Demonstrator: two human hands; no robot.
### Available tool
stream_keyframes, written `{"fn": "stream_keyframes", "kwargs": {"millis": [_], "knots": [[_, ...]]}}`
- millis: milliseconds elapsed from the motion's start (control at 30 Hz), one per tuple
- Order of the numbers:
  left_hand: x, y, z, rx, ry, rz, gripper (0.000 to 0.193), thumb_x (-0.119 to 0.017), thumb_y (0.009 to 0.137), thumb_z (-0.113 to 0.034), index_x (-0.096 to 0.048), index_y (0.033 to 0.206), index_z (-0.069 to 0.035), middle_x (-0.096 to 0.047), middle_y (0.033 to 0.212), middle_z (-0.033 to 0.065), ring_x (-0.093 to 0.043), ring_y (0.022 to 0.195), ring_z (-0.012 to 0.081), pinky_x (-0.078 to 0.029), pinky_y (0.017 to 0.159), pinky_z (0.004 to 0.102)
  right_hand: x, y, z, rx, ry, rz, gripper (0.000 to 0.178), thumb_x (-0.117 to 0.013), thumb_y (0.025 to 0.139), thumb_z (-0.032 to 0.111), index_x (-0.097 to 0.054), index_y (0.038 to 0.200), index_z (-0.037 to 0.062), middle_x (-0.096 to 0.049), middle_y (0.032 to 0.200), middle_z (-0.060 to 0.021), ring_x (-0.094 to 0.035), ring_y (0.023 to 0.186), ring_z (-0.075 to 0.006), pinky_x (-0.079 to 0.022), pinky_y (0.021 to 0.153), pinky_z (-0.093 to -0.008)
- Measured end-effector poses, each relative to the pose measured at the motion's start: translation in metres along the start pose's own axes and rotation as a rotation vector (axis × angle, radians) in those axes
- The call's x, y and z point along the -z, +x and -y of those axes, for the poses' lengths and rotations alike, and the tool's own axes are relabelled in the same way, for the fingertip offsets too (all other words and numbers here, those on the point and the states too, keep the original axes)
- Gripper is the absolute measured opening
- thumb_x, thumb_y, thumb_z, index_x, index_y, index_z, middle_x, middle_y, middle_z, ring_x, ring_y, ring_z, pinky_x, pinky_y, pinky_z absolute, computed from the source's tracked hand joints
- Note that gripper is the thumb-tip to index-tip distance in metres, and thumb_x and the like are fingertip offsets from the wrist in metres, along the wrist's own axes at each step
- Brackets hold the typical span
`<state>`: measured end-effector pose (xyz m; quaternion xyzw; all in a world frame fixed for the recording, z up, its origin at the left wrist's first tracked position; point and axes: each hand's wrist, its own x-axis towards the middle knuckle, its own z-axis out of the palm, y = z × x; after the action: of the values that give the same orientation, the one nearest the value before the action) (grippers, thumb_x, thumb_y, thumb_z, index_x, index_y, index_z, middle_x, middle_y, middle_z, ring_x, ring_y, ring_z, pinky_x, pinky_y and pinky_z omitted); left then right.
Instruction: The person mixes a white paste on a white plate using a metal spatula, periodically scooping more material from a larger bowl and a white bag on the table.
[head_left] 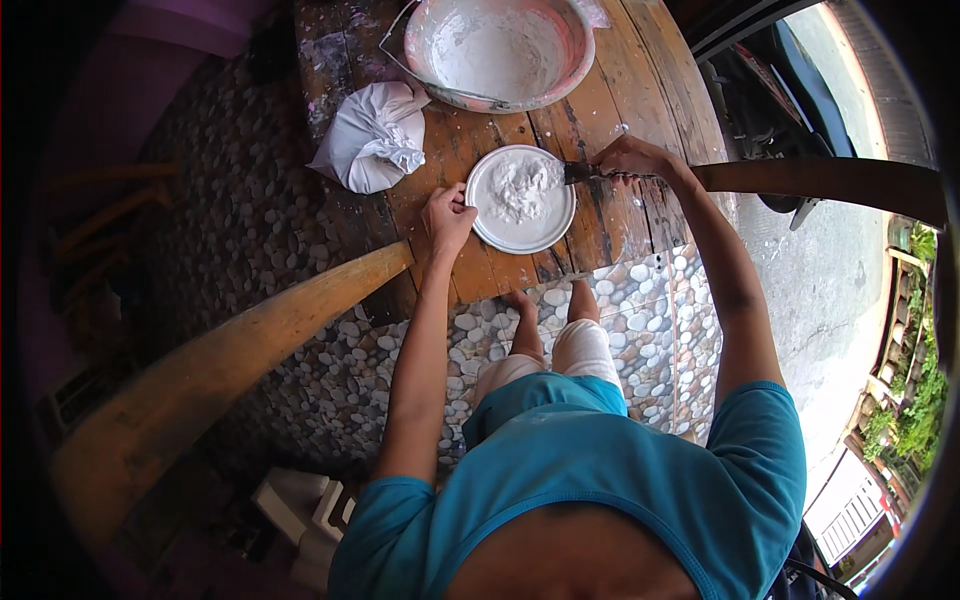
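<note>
A round white plate-like lid (pixel 484 229) lies on the wooden table, with a heap of white powder or paste (pixel 524 190) in its middle. My left hand (pixel 447 218) is closed on the lid's left rim, thumb and fingers pinching the edge. From the right, my right hand (pixel 632 160) grips a dark putty knife (pixel 580 173). The tip of its blade reaches over the lid's right rim and touches the white material. Beyond my left hand sits a crumpled white plastic bag (pixel 372 135), its contents hidden.
A large basin (pixel 418 72) with a wire handle and white residue stands at the table's far side. The plank table (pixel 640 90) has paint specks. Curved wooden armrests (pixel 240 350) flank me. Below is a pebble-patterned floor (pixel 640 320); a dark motorcycle (pixel 770 100) stands at right.
</note>
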<state>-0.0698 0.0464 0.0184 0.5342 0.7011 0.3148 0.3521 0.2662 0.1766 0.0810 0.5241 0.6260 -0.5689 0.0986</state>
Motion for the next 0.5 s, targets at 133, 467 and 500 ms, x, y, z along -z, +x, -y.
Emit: {"fn": "stream_keyframes", "kwargs": {"millis": [133,467,500], "knots": [[0.004,0.009,0.006,-0.013,-0.121,0.08,0.04,-0.066,0.068,0.004,-0.067,0.108,-0.002,-0.054,0.085,0.0034,-0.057,0.066,0.0089,-0.048,0.063,0.023,0.0,0.012,0.005,0.034,0.025,0.041,0.032,-0.053,0.085,0.021,-0.071,0.108,0.0101,-0.064,0.071,-0.0001,-0.059,0.059,-0.0095,-0.05,0.054,-0.0249],[0.006,0.017,-0.009,0.032,-0.082,-0.053,0.035,-0.066,0.075,0.004,-0.067,0.11,-0.001,-0.068,0.091,0.01,-0.065,0.069,0.016,-0.054,0.066,0.0288,-0.061,-0.062,0.073,0.406,-0.711,-0.442,0.035,-0.057,0.085,0.01,-0.07,0.114,0.0266,-0.065,0.08,-0.0109,-0.065,0.075,-0.0249,-0.051,0.063,-0.0356],[0.007,0.009,-0.004,0.038,-0.13,-0.115,0.032,-0.066,0.077,0.0,-0.067,0.109,0.0,-0.069,0.09,0.0104,-0.066,0.07,0.0165,-0.054,0.066,0.0286,-0.075,-0.073,0.075,0.402,-0.753,-0.512,0.036,-0.056,0.086,0.01,-0.069,0.115,0.0272,-0.063,0.08,-0.0099,-0.064,0.076,-0.0248,-0.051,0.063,-0.0366]]}}
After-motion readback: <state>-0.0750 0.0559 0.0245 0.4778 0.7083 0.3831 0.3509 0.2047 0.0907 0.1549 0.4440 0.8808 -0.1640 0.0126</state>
